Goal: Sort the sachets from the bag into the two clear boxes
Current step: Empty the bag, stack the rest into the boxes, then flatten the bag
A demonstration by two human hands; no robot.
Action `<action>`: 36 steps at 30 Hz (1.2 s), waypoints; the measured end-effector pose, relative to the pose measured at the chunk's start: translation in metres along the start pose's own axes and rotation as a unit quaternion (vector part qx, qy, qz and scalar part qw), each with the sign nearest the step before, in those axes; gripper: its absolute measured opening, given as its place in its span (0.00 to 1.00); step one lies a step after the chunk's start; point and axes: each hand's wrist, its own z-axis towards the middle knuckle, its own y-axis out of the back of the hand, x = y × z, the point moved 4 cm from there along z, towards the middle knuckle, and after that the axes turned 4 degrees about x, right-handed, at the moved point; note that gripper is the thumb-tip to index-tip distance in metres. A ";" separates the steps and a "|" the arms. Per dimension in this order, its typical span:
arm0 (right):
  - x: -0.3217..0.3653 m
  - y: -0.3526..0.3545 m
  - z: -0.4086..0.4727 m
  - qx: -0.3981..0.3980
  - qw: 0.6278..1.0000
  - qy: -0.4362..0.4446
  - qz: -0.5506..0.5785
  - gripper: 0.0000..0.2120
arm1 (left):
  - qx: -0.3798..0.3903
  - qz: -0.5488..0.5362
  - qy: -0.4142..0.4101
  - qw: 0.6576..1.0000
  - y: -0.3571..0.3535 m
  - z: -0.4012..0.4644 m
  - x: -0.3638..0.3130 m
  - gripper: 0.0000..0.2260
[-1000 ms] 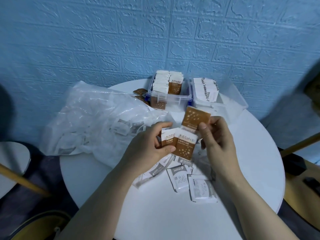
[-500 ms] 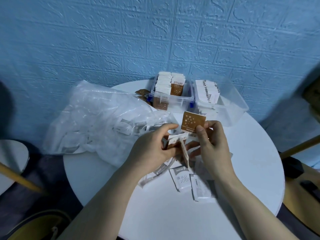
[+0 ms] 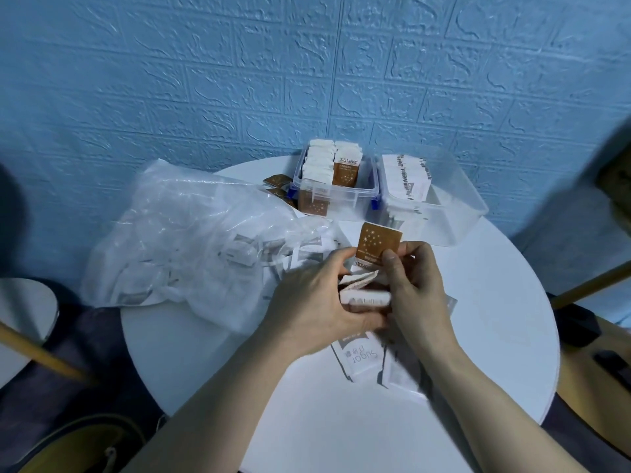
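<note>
Both hands meet at the centre of the frame over a round white table [image 3: 495, 319]. The right hand [image 3: 415, 295] has its thumb and fingers pinched on a brown sachet [image 3: 379, 243] printed with white stars, which stands upright above the fingertips. The left hand [image 3: 316, 302] is curled around a small bunch of sachets [image 3: 363, 295], white and brown edges showing in the gap between the two hands. Just below the hands, white sugar sachets [image 3: 360, 358] lie flat on the table, partly hidden under the wrists. To the left of the hands, a crumpled clear plastic bag [image 3: 191, 240] spreads over the table edge, with more white sachets visible through it. In the upper centre of the frame, against the blue embossed wall [image 3: 307, 63], two clear boxes stand side by side: the left box [image 3: 336, 194] holds brown-and-white sachets standing on edge, the right box [image 3: 454, 206] holds white sachets. A few loose brown sachets [image 3: 278, 182] lie just left of the left box
</note>
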 end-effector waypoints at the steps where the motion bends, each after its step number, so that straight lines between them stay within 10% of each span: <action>1: -0.001 0.001 0.000 -0.004 1.000 0.004 -0.011 0.07 | -0.014 -0.021 0.015 1.000 0.001 0.000 0.001 0.37; 6: -0.005 0.004 0.000 0.010 1.000 -0.016 -0.003 0.05 | -0.021 -0.113 0.052 0.992 0.001 0.000 0.009 0.22; 20: 0.014 0.025 0.004 0.007 0.994 0.091 0.053 0.13 | 0.010 -0.174 0.058 0.983 0.009 0.003 0.023 0.22; 27: 0.026 0.032 0.006 0.026 0.988 0.147 0.040 0.16 | -0.122 -0.236 0.043 0.963 0.026 0.005 0.025 0.15; 36: 0.028 0.004 0.003 0.105 0.967 0.214 -0.090 0.16 | -0.025 -0.212 0.020 0.977 0.013 0.007 0.027 0.06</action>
